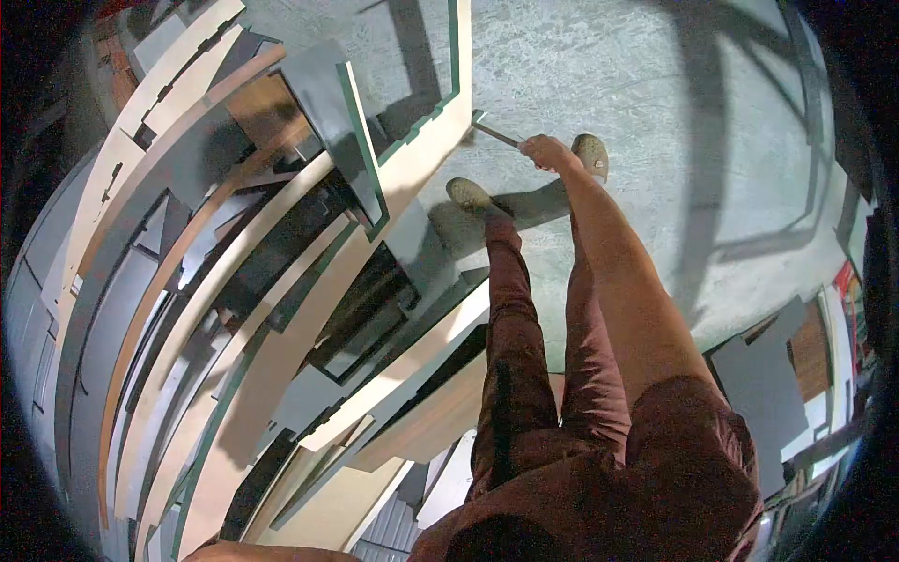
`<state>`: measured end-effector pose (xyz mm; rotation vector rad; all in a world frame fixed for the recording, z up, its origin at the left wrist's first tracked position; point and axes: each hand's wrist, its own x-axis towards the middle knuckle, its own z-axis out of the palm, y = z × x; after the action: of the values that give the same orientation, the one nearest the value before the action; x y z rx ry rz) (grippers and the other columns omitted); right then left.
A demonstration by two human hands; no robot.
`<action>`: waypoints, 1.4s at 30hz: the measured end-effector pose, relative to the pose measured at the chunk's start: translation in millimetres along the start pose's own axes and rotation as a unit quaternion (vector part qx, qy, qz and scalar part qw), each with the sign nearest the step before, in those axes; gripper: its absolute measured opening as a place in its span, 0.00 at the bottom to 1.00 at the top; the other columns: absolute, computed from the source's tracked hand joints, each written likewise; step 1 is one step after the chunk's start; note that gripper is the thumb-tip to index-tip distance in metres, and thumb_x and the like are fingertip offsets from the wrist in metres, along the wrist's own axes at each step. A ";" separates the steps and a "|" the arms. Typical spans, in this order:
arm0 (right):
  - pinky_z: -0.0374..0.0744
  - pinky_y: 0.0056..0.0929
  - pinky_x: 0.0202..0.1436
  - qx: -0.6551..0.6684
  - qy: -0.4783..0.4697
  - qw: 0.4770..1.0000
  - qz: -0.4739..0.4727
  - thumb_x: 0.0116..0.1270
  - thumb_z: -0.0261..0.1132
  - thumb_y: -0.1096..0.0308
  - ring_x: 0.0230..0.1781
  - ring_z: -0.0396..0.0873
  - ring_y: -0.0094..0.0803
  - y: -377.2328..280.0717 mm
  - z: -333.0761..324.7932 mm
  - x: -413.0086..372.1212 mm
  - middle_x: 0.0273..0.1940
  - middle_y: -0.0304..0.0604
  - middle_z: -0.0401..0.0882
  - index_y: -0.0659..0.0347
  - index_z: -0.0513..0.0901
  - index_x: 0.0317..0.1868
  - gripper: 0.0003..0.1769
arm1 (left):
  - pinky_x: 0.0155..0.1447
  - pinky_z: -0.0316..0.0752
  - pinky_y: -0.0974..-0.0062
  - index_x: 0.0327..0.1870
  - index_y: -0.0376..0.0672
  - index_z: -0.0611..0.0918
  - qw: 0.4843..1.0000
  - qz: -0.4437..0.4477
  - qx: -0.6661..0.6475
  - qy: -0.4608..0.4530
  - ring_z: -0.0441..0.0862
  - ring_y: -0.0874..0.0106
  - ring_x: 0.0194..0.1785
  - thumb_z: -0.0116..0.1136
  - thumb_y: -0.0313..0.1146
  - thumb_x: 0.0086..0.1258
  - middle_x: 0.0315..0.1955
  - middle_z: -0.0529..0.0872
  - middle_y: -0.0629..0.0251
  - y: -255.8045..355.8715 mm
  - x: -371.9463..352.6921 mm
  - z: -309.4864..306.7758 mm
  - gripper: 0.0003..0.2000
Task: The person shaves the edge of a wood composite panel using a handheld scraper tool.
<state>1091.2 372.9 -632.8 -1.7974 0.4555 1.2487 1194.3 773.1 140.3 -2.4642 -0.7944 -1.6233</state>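
My right hand [545,153] is stretched out low over the floor, its fingers closed around a slim, stick-like tool [498,136]. The tool's narrow far end reaches to the edge of a pale cut-out board [423,161] with dark green edges and notches. This board stands among other panels, left of the hand. Only a strip of my left arm [272,553] shows at the bottom edge; its hand is out of the picture.
Many long boards and panels [225,253] lean in a dense stack on the left. My shoes [468,194] stand on the grey concrete floor [627,84], close to the cut-out board. Grey sheets [763,384] and other panels lean at the right.
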 end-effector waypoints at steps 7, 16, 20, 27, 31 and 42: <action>0.78 0.33 0.32 -0.367 0.114 0.923 0.025 0.59 0.56 0.60 0.39 0.81 0.32 -8.3 -11.5 2.6 0.37 0.43 0.82 0.54 0.83 0.33 0.12 | 0.48 0.73 0.57 0.47 0.22 0.71 1.000 -0.021 0.005 -0.016 0.75 0.56 0.46 0.42 0.59 0.62 0.46 0.75 0.46 -48.2 28.3 -2.5 0.36; 0.77 0.42 0.38 -0.234 0.203 0.950 0.022 0.62 0.51 0.57 0.37 0.79 0.44 45.8 -5.0 -103.6 0.36 0.51 0.79 0.57 0.79 0.37 0.15 | 0.48 0.75 0.59 0.47 0.18 0.70 0.990 -0.137 -0.044 0.007 0.76 0.56 0.44 0.46 0.59 0.61 0.44 0.76 0.45 -105.4 69.3 -22.2 0.39; 0.76 0.40 0.30 -0.322 0.173 0.925 -0.103 0.63 0.50 0.57 0.29 0.79 0.44 95.5 -7.3 -180.0 0.30 0.49 0.79 0.58 0.76 0.28 0.15 | 0.48 0.74 0.66 0.54 0.31 0.68 0.908 0.118 0.398 -0.053 0.77 0.61 0.47 0.44 0.47 0.64 0.47 0.77 0.52 -205.4 152.9 -38.4 0.27; 0.70 0.34 0.20 -0.055 0.071 0.995 -0.038 0.66 0.48 0.53 0.15 0.69 0.34 76.8 -95.2 -326.5 0.19 0.43 0.69 0.60 0.74 0.34 0.18 | 0.48 0.70 0.64 0.52 0.48 0.76 0.929 0.057 0.334 -0.148 0.78 0.59 0.46 0.42 0.58 0.61 0.44 0.80 0.54 -73.2 98.4 -77.1 0.27; 0.67 0.24 0.19 -0.003 -0.003 0.999 -0.049 0.65 0.51 0.53 0.18 0.68 0.24 24.9 -167.9 -371.2 0.21 0.34 0.67 0.56 0.75 0.38 0.15 | 0.36 0.76 0.69 0.41 0.46 0.80 0.966 0.128 0.114 -0.195 0.80 0.64 0.32 0.51 0.50 0.62 0.32 0.82 0.60 -6.2 73.9 -132.6 0.17; 0.70 0.31 0.47 -0.094 0.000 0.891 -0.444 0.63 0.57 0.53 0.43 0.70 0.30 -424.9 -112.6 -564.0 0.47 0.44 0.72 0.63 0.69 0.54 0.26 | 0.28 0.75 0.68 0.19 0.42 0.80 0.991 -0.097 0.076 -0.041 0.78 0.62 0.27 0.62 0.48 0.43 0.19 0.79 0.60 45.4 16.5 -235.0 0.16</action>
<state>1212.6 415.9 70.5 -1.8186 -0.4858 0.6428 1024.6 659.2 265.9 -2.4235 -1.1579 -1.4623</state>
